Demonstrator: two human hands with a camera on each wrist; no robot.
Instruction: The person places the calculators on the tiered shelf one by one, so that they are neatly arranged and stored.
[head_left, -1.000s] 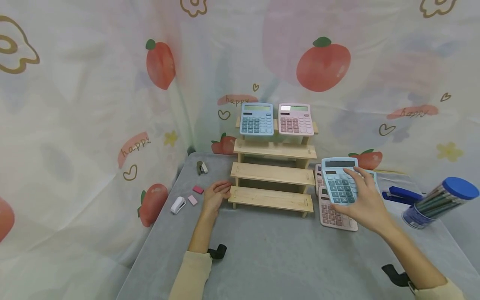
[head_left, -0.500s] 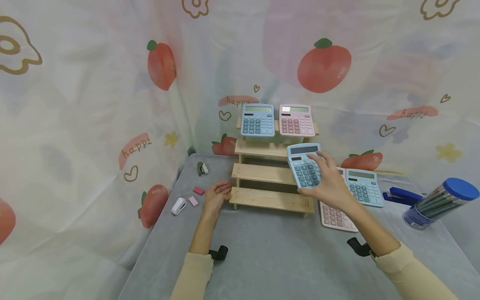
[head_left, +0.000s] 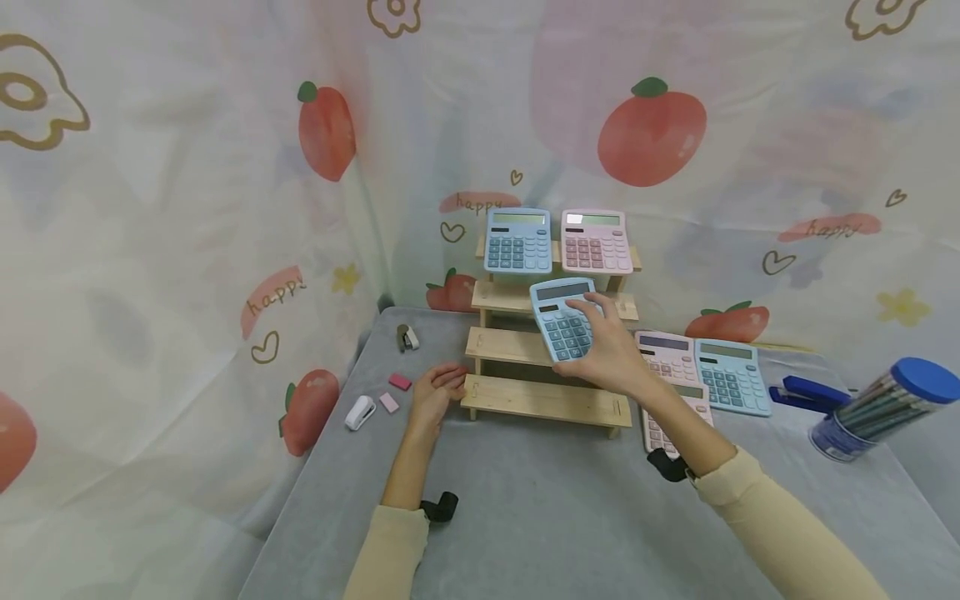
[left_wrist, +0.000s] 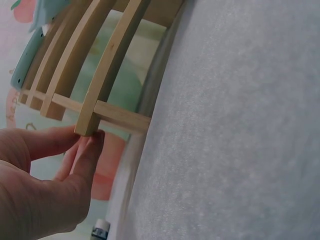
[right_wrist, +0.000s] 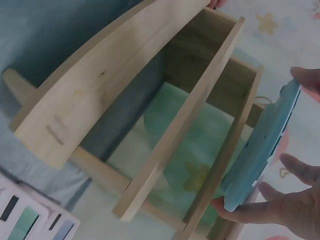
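Observation:
My right hand [head_left: 611, 354] grips a light blue calculator [head_left: 561, 323] by its edges, thumb at the lower side. In the head view it hangs tilted in front of the middle steps of a wooden tiered rack [head_left: 543, 400]. The right wrist view shows this calculator [right_wrist: 262, 142] edge-on, apart from the rack's boards. With my left hand [head_left: 435, 396] I pinch the left end of the lowest board [left_wrist: 92, 107], thumb on one face and fingers on the other. On the top step stand a blue calculator [head_left: 517, 242] and a pink calculator [head_left: 596, 242], side by side.
Right of the rack lie pink calculators [head_left: 665, 354] and a blue calculator [head_left: 731, 375]. Beyond them are a blue stapler [head_left: 810, 392] and a pencil tub [head_left: 877, 417]. At the left sit a white stapler [head_left: 360, 412], a dark small stapler [head_left: 407, 337] and pink erasers [head_left: 400, 382].
My right hand has carried the blue calculator leftward from above the calculators on the table to in front of the rack. The left hand has stayed at the rack's end.

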